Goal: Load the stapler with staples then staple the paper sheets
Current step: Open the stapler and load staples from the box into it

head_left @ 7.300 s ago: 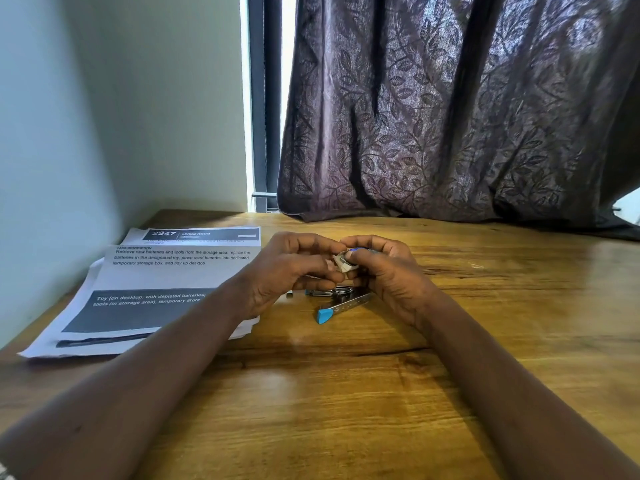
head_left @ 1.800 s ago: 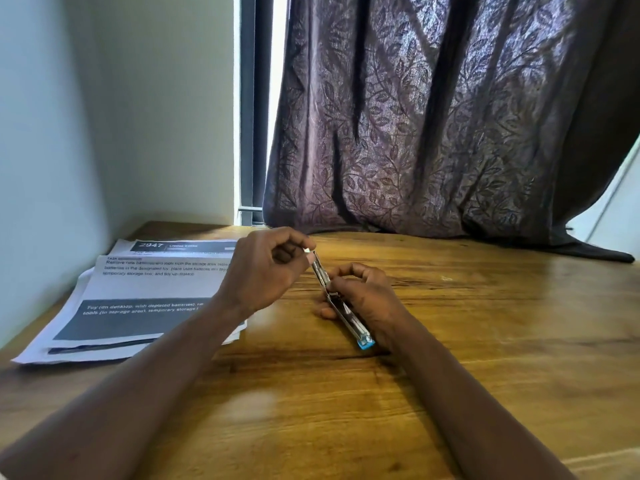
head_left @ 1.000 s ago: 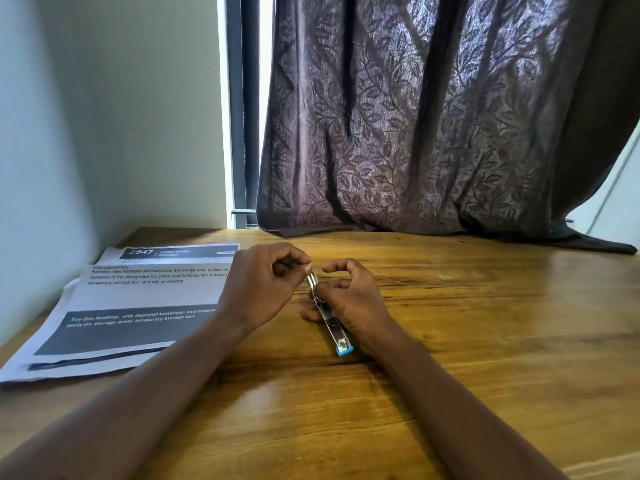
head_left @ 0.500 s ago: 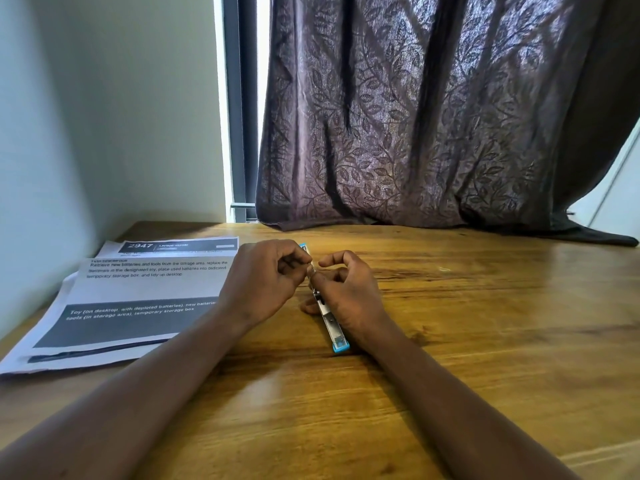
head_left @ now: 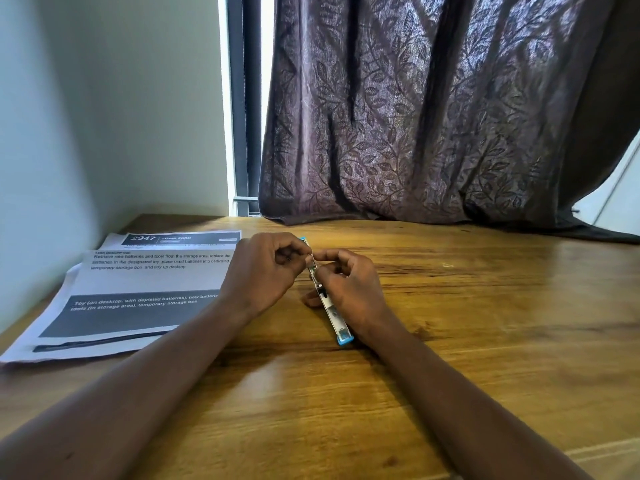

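A small stapler (head_left: 331, 313) with a metal channel and blue ends lies opened out, near end resting on the wooden table (head_left: 485, 323). My right hand (head_left: 349, 289) grips it around the middle from the right. My left hand (head_left: 266, 271) pinches something small at the stapler's far end, thumb and forefinger closed together; what it pinches is too small to make out. A blue tip shows just behind my left fingers. The printed paper sheets (head_left: 138, 292) lie stacked at the left of the table, beside my left forearm.
A dark patterned curtain (head_left: 433, 116) hangs down onto the table's far edge. A pale wall (head_left: 86, 116) stands along the left, close to the paper. A window frame (head_left: 244, 105) shows between wall and curtain.
The stapler was lowered from a raised tilt until its near end came down on the table. My left hand has stayed pinching at its far end, and the two hands have drawn closer together.
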`<state>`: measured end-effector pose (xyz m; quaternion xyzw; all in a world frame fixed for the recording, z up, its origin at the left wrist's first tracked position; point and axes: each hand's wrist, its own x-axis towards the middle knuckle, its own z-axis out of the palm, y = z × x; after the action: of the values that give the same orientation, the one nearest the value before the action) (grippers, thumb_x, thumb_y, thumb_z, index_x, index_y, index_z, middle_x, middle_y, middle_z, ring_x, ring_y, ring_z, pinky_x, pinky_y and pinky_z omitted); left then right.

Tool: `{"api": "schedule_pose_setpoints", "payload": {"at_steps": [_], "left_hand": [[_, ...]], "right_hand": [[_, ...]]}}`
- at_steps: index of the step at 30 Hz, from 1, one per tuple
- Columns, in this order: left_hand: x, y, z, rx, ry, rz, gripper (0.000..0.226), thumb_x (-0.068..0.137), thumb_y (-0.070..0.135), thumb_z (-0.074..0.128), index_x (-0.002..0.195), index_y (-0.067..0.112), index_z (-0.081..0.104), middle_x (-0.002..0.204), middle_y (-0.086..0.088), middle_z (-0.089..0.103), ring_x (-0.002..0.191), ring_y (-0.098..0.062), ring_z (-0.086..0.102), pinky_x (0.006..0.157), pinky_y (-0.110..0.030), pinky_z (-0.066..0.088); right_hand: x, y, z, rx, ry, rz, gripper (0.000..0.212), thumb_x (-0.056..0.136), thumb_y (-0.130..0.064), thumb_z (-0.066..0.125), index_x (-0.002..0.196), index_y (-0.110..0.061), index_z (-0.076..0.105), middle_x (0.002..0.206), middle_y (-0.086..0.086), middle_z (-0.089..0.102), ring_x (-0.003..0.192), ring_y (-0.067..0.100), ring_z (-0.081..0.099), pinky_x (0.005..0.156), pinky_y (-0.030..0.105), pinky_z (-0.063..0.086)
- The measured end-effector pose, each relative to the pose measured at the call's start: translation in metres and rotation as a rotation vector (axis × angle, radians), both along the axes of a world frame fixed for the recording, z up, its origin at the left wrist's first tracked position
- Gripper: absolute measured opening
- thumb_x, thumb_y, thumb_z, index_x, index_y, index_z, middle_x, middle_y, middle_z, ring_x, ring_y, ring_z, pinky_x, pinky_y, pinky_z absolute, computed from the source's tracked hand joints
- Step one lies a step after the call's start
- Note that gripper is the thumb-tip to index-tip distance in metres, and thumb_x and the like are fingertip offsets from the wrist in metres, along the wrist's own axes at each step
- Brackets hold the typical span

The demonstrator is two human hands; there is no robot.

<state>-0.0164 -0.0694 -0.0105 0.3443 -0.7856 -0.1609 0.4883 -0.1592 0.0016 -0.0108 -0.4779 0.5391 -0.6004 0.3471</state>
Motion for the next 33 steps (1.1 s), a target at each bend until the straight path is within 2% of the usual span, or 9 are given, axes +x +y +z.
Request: {"api": "schedule_pose_setpoints", "payload": {"at_steps": [7, 12, 16, 17, 20, 23, 25, 28, 33], "left_hand": [[0.0, 0.0, 0.0, 0.113, 0.05, -0.013, 0.015, 0.081, 0.025, 0.085, 0.09, 0.029, 0.074, 0.077, 0.012, 0.075, 0.065, -0.003, 0.071, 0.062, -0.023, 0.059], [-0.003, 0.001, 0.001, 0.463, 0.234, -0.176, 0.042, 0.08, 0.009, 0.084, 0.112, 0.024, 0.06, 0.092, -0.006, 0.072, 0.074, -0.021, 0.076, 0.064, -0.038, 0.064], [-0.005, 0.001, 0.001, 0.664, 0.39, -0.268, 0.042, 0.084, 0.003, 0.077, 0.117, 0.021, 0.06, 0.09, -0.011, 0.076, 0.072, -0.02, 0.076, 0.062, -0.031, 0.061], [-0.006, 0.001, 0.001, 0.666, 0.399, -0.271, 0.038, 0.085, 0.004, 0.076, 0.116, 0.02, 0.063, 0.087, -0.011, 0.077, 0.071, -0.02, 0.076, 0.062, -0.031, 0.061], [-0.004, -0.001, 0.0, 0.6, 0.408, -0.221, 0.025, 0.084, 0.011, 0.076, 0.108, 0.017, 0.07, 0.079, -0.01, 0.078, 0.066, -0.019, 0.075, 0.062, -0.03, 0.061], [-0.002, -0.003, 0.001, 0.506, 0.375, -0.166, 0.02, 0.085, 0.018, 0.076, 0.104, 0.017, 0.072, 0.076, -0.009, 0.078, 0.062, -0.019, 0.075, 0.06, -0.031, 0.061], [-0.002, -0.003, 0.001, 0.449, 0.308, -0.164, 0.023, 0.086, 0.018, 0.075, 0.108, 0.015, 0.072, 0.075, -0.007, 0.078, 0.062, -0.02, 0.076, 0.059, -0.032, 0.061], [-0.003, -0.001, 0.002, 0.41, 0.233, -0.2, 0.022, 0.087, 0.017, 0.075, 0.108, 0.015, 0.072, 0.074, -0.008, 0.078, 0.06, -0.021, 0.075, 0.059, -0.033, 0.062], [-0.002, 0.0, 0.004, 0.424, 0.226, -0.247, 0.02, 0.089, 0.015, 0.074, 0.109, 0.015, 0.071, 0.075, -0.011, 0.077, 0.06, -0.022, 0.073, 0.06, -0.033, 0.062]], "right_hand": [[0.001, 0.0, -0.002, -0.04, 0.042, -0.006, 0.015, 0.091, -0.006, 0.07, 0.103, -0.015, 0.071, 0.083, 0.009, 0.068, 0.067, 0.038, 0.075, 0.065, 0.052, 0.063], [0.001, 0.002, 0.0, -0.065, 0.03, -0.003, 0.026, 0.092, -0.002, 0.068, 0.115, -0.014, 0.067, 0.09, 0.02, 0.07, 0.071, 0.04, 0.075, 0.067, 0.053, 0.063], [0.003, 0.007, 0.003, -0.091, 0.077, 0.028, 0.031, 0.092, 0.001, 0.065, 0.12, -0.012, 0.066, 0.101, 0.024, 0.068, 0.07, 0.029, 0.074, 0.06, 0.037, 0.062], [0.003, 0.008, 0.004, -0.099, 0.075, 0.037, 0.031, 0.092, 0.002, 0.064, 0.119, -0.012, 0.067, 0.102, 0.026, 0.067, 0.068, 0.027, 0.073, 0.059, 0.035, 0.062], [0.004, 0.009, 0.006, -0.106, 0.025, 0.071, 0.031, 0.093, 0.007, 0.059, 0.12, -0.008, 0.066, 0.101, 0.029, 0.065, 0.07, 0.034, 0.071, 0.064, 0.045, 0.063], [0.004, 0.007, 0.005, -0.082, -0.011, 0.105, 0.03, 0.094, 0.007, 0.057, 0.121, -0.005, 0.064, 0.092, 0.02, 0.064, 0.069, 0.038, 0.07, 0.056, 0.036, 0.059], [0.001, 0.006, 0.005, -0.062, -0.011, 0.106, 0.028, 0.092, 0.008, 0.059, 0.118, -0.003, 0.066, 0.089, 0.02, 0.069, 0.073, 0.037, 0.069, 0.061, 0.037, 0.061], [-0.005, 0.005, 0.006, -0.057, 0.029, 0.104, 0.019, 0.091, 0.006, 0.062, 0.108, 0.002, 0.071, 0.095, 0.03, 0.072, 0.078, 0.031, 0.069, 0.071, 0.04, 0.063], [-0.01, 0.004, 0.007, -0.072, 0.118, 0.068, 0.012, 0.091, -0.002, 0.066, 0.1, 0.0, 0.073, 0.089, 0.024, 0.074, 0.073, 0.019, 0.066, 0.064, 0.028, 0.057]]}}
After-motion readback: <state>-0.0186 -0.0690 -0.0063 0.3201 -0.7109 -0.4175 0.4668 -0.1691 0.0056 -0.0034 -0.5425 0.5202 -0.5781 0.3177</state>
